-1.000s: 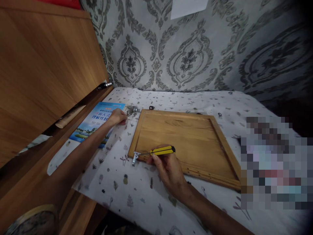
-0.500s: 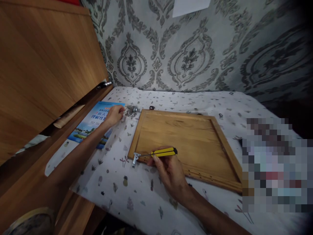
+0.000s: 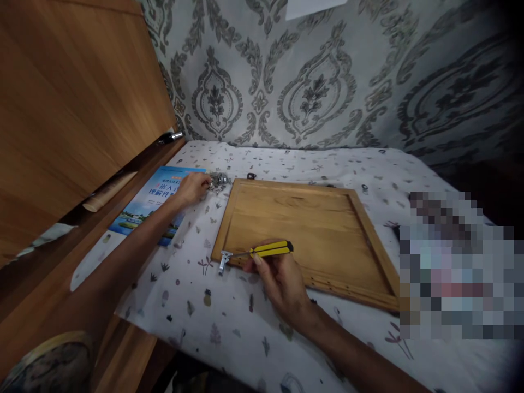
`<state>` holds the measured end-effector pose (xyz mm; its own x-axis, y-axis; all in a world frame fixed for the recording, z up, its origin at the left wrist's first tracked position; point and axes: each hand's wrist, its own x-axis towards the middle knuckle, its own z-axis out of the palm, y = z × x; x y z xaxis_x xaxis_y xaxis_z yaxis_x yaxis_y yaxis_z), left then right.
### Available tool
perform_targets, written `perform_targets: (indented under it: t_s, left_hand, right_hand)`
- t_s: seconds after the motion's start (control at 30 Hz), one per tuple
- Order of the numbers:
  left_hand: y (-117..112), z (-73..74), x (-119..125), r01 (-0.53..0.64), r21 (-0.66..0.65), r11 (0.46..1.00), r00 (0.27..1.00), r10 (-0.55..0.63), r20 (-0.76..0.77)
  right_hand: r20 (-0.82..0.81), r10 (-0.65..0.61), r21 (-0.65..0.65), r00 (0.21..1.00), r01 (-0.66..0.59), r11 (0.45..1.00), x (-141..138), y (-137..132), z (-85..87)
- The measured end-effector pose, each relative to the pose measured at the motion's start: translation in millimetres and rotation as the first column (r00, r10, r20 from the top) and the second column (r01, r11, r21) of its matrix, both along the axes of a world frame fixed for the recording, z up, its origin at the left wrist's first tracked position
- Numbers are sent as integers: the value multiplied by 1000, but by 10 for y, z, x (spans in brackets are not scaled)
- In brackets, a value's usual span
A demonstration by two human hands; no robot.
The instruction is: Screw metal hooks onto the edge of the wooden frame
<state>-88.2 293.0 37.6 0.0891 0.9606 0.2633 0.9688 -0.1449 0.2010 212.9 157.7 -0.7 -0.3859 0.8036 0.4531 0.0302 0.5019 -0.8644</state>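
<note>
My right hand (image 3: 284,281) is closed round a yellow and black screwdriver (image 3: 272,249). The thin shaft points left, its tip at a metal hinge (image 3: 224,261) on the near left corner of a framed wooden panel (image 3: 295,218). Part of the hinge sticks out past the panel's edge. Over by a small heap of metal hardware (image 3: 219,182), my left hand (image 3: 195,188) has its fingers pinched together at the heap's left side. What lies between those fingertips is too small to make out.
A blue book (image 3: 143,204) lies partly under my left forearm. The patterned tablecloth (image 3: 229,327) covers the table, with a wooden cabinet side (image 3: 82,98) on the left. A pixelated patch covers the right side. Behind the table is a patterned wall (image 3: 262,71).
My left hand has moved slightly right, closer against the metal hardware. The right hand keeps the screwdriver at the hinge. The whole view has shifted a little.
</note>
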Motion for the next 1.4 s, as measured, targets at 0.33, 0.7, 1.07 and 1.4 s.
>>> perform_targets:
  t_s: [0.33,0.7,1.07,1.4]
  left_hand:
    - [-11,48,-70,-4,70,998,999,0,52]
    - [197,144,123,-116,72,991,987,107,116]
    - [-94,-18,294,-110,-70,991,991,115,64]
    - [-100,-46,288,-87,-44,995,948,96,305]
  right_hand:
    - [-12,0,12,1000,0,1000,-1,1,-39]
    - [-23,-3,-5,1000,3,1000,-4,6,-5]
    - [0,-12,2,1000,12,1000,3,-3,11]
    - [2,-17,2,1000,17,1000,-2,3,13]
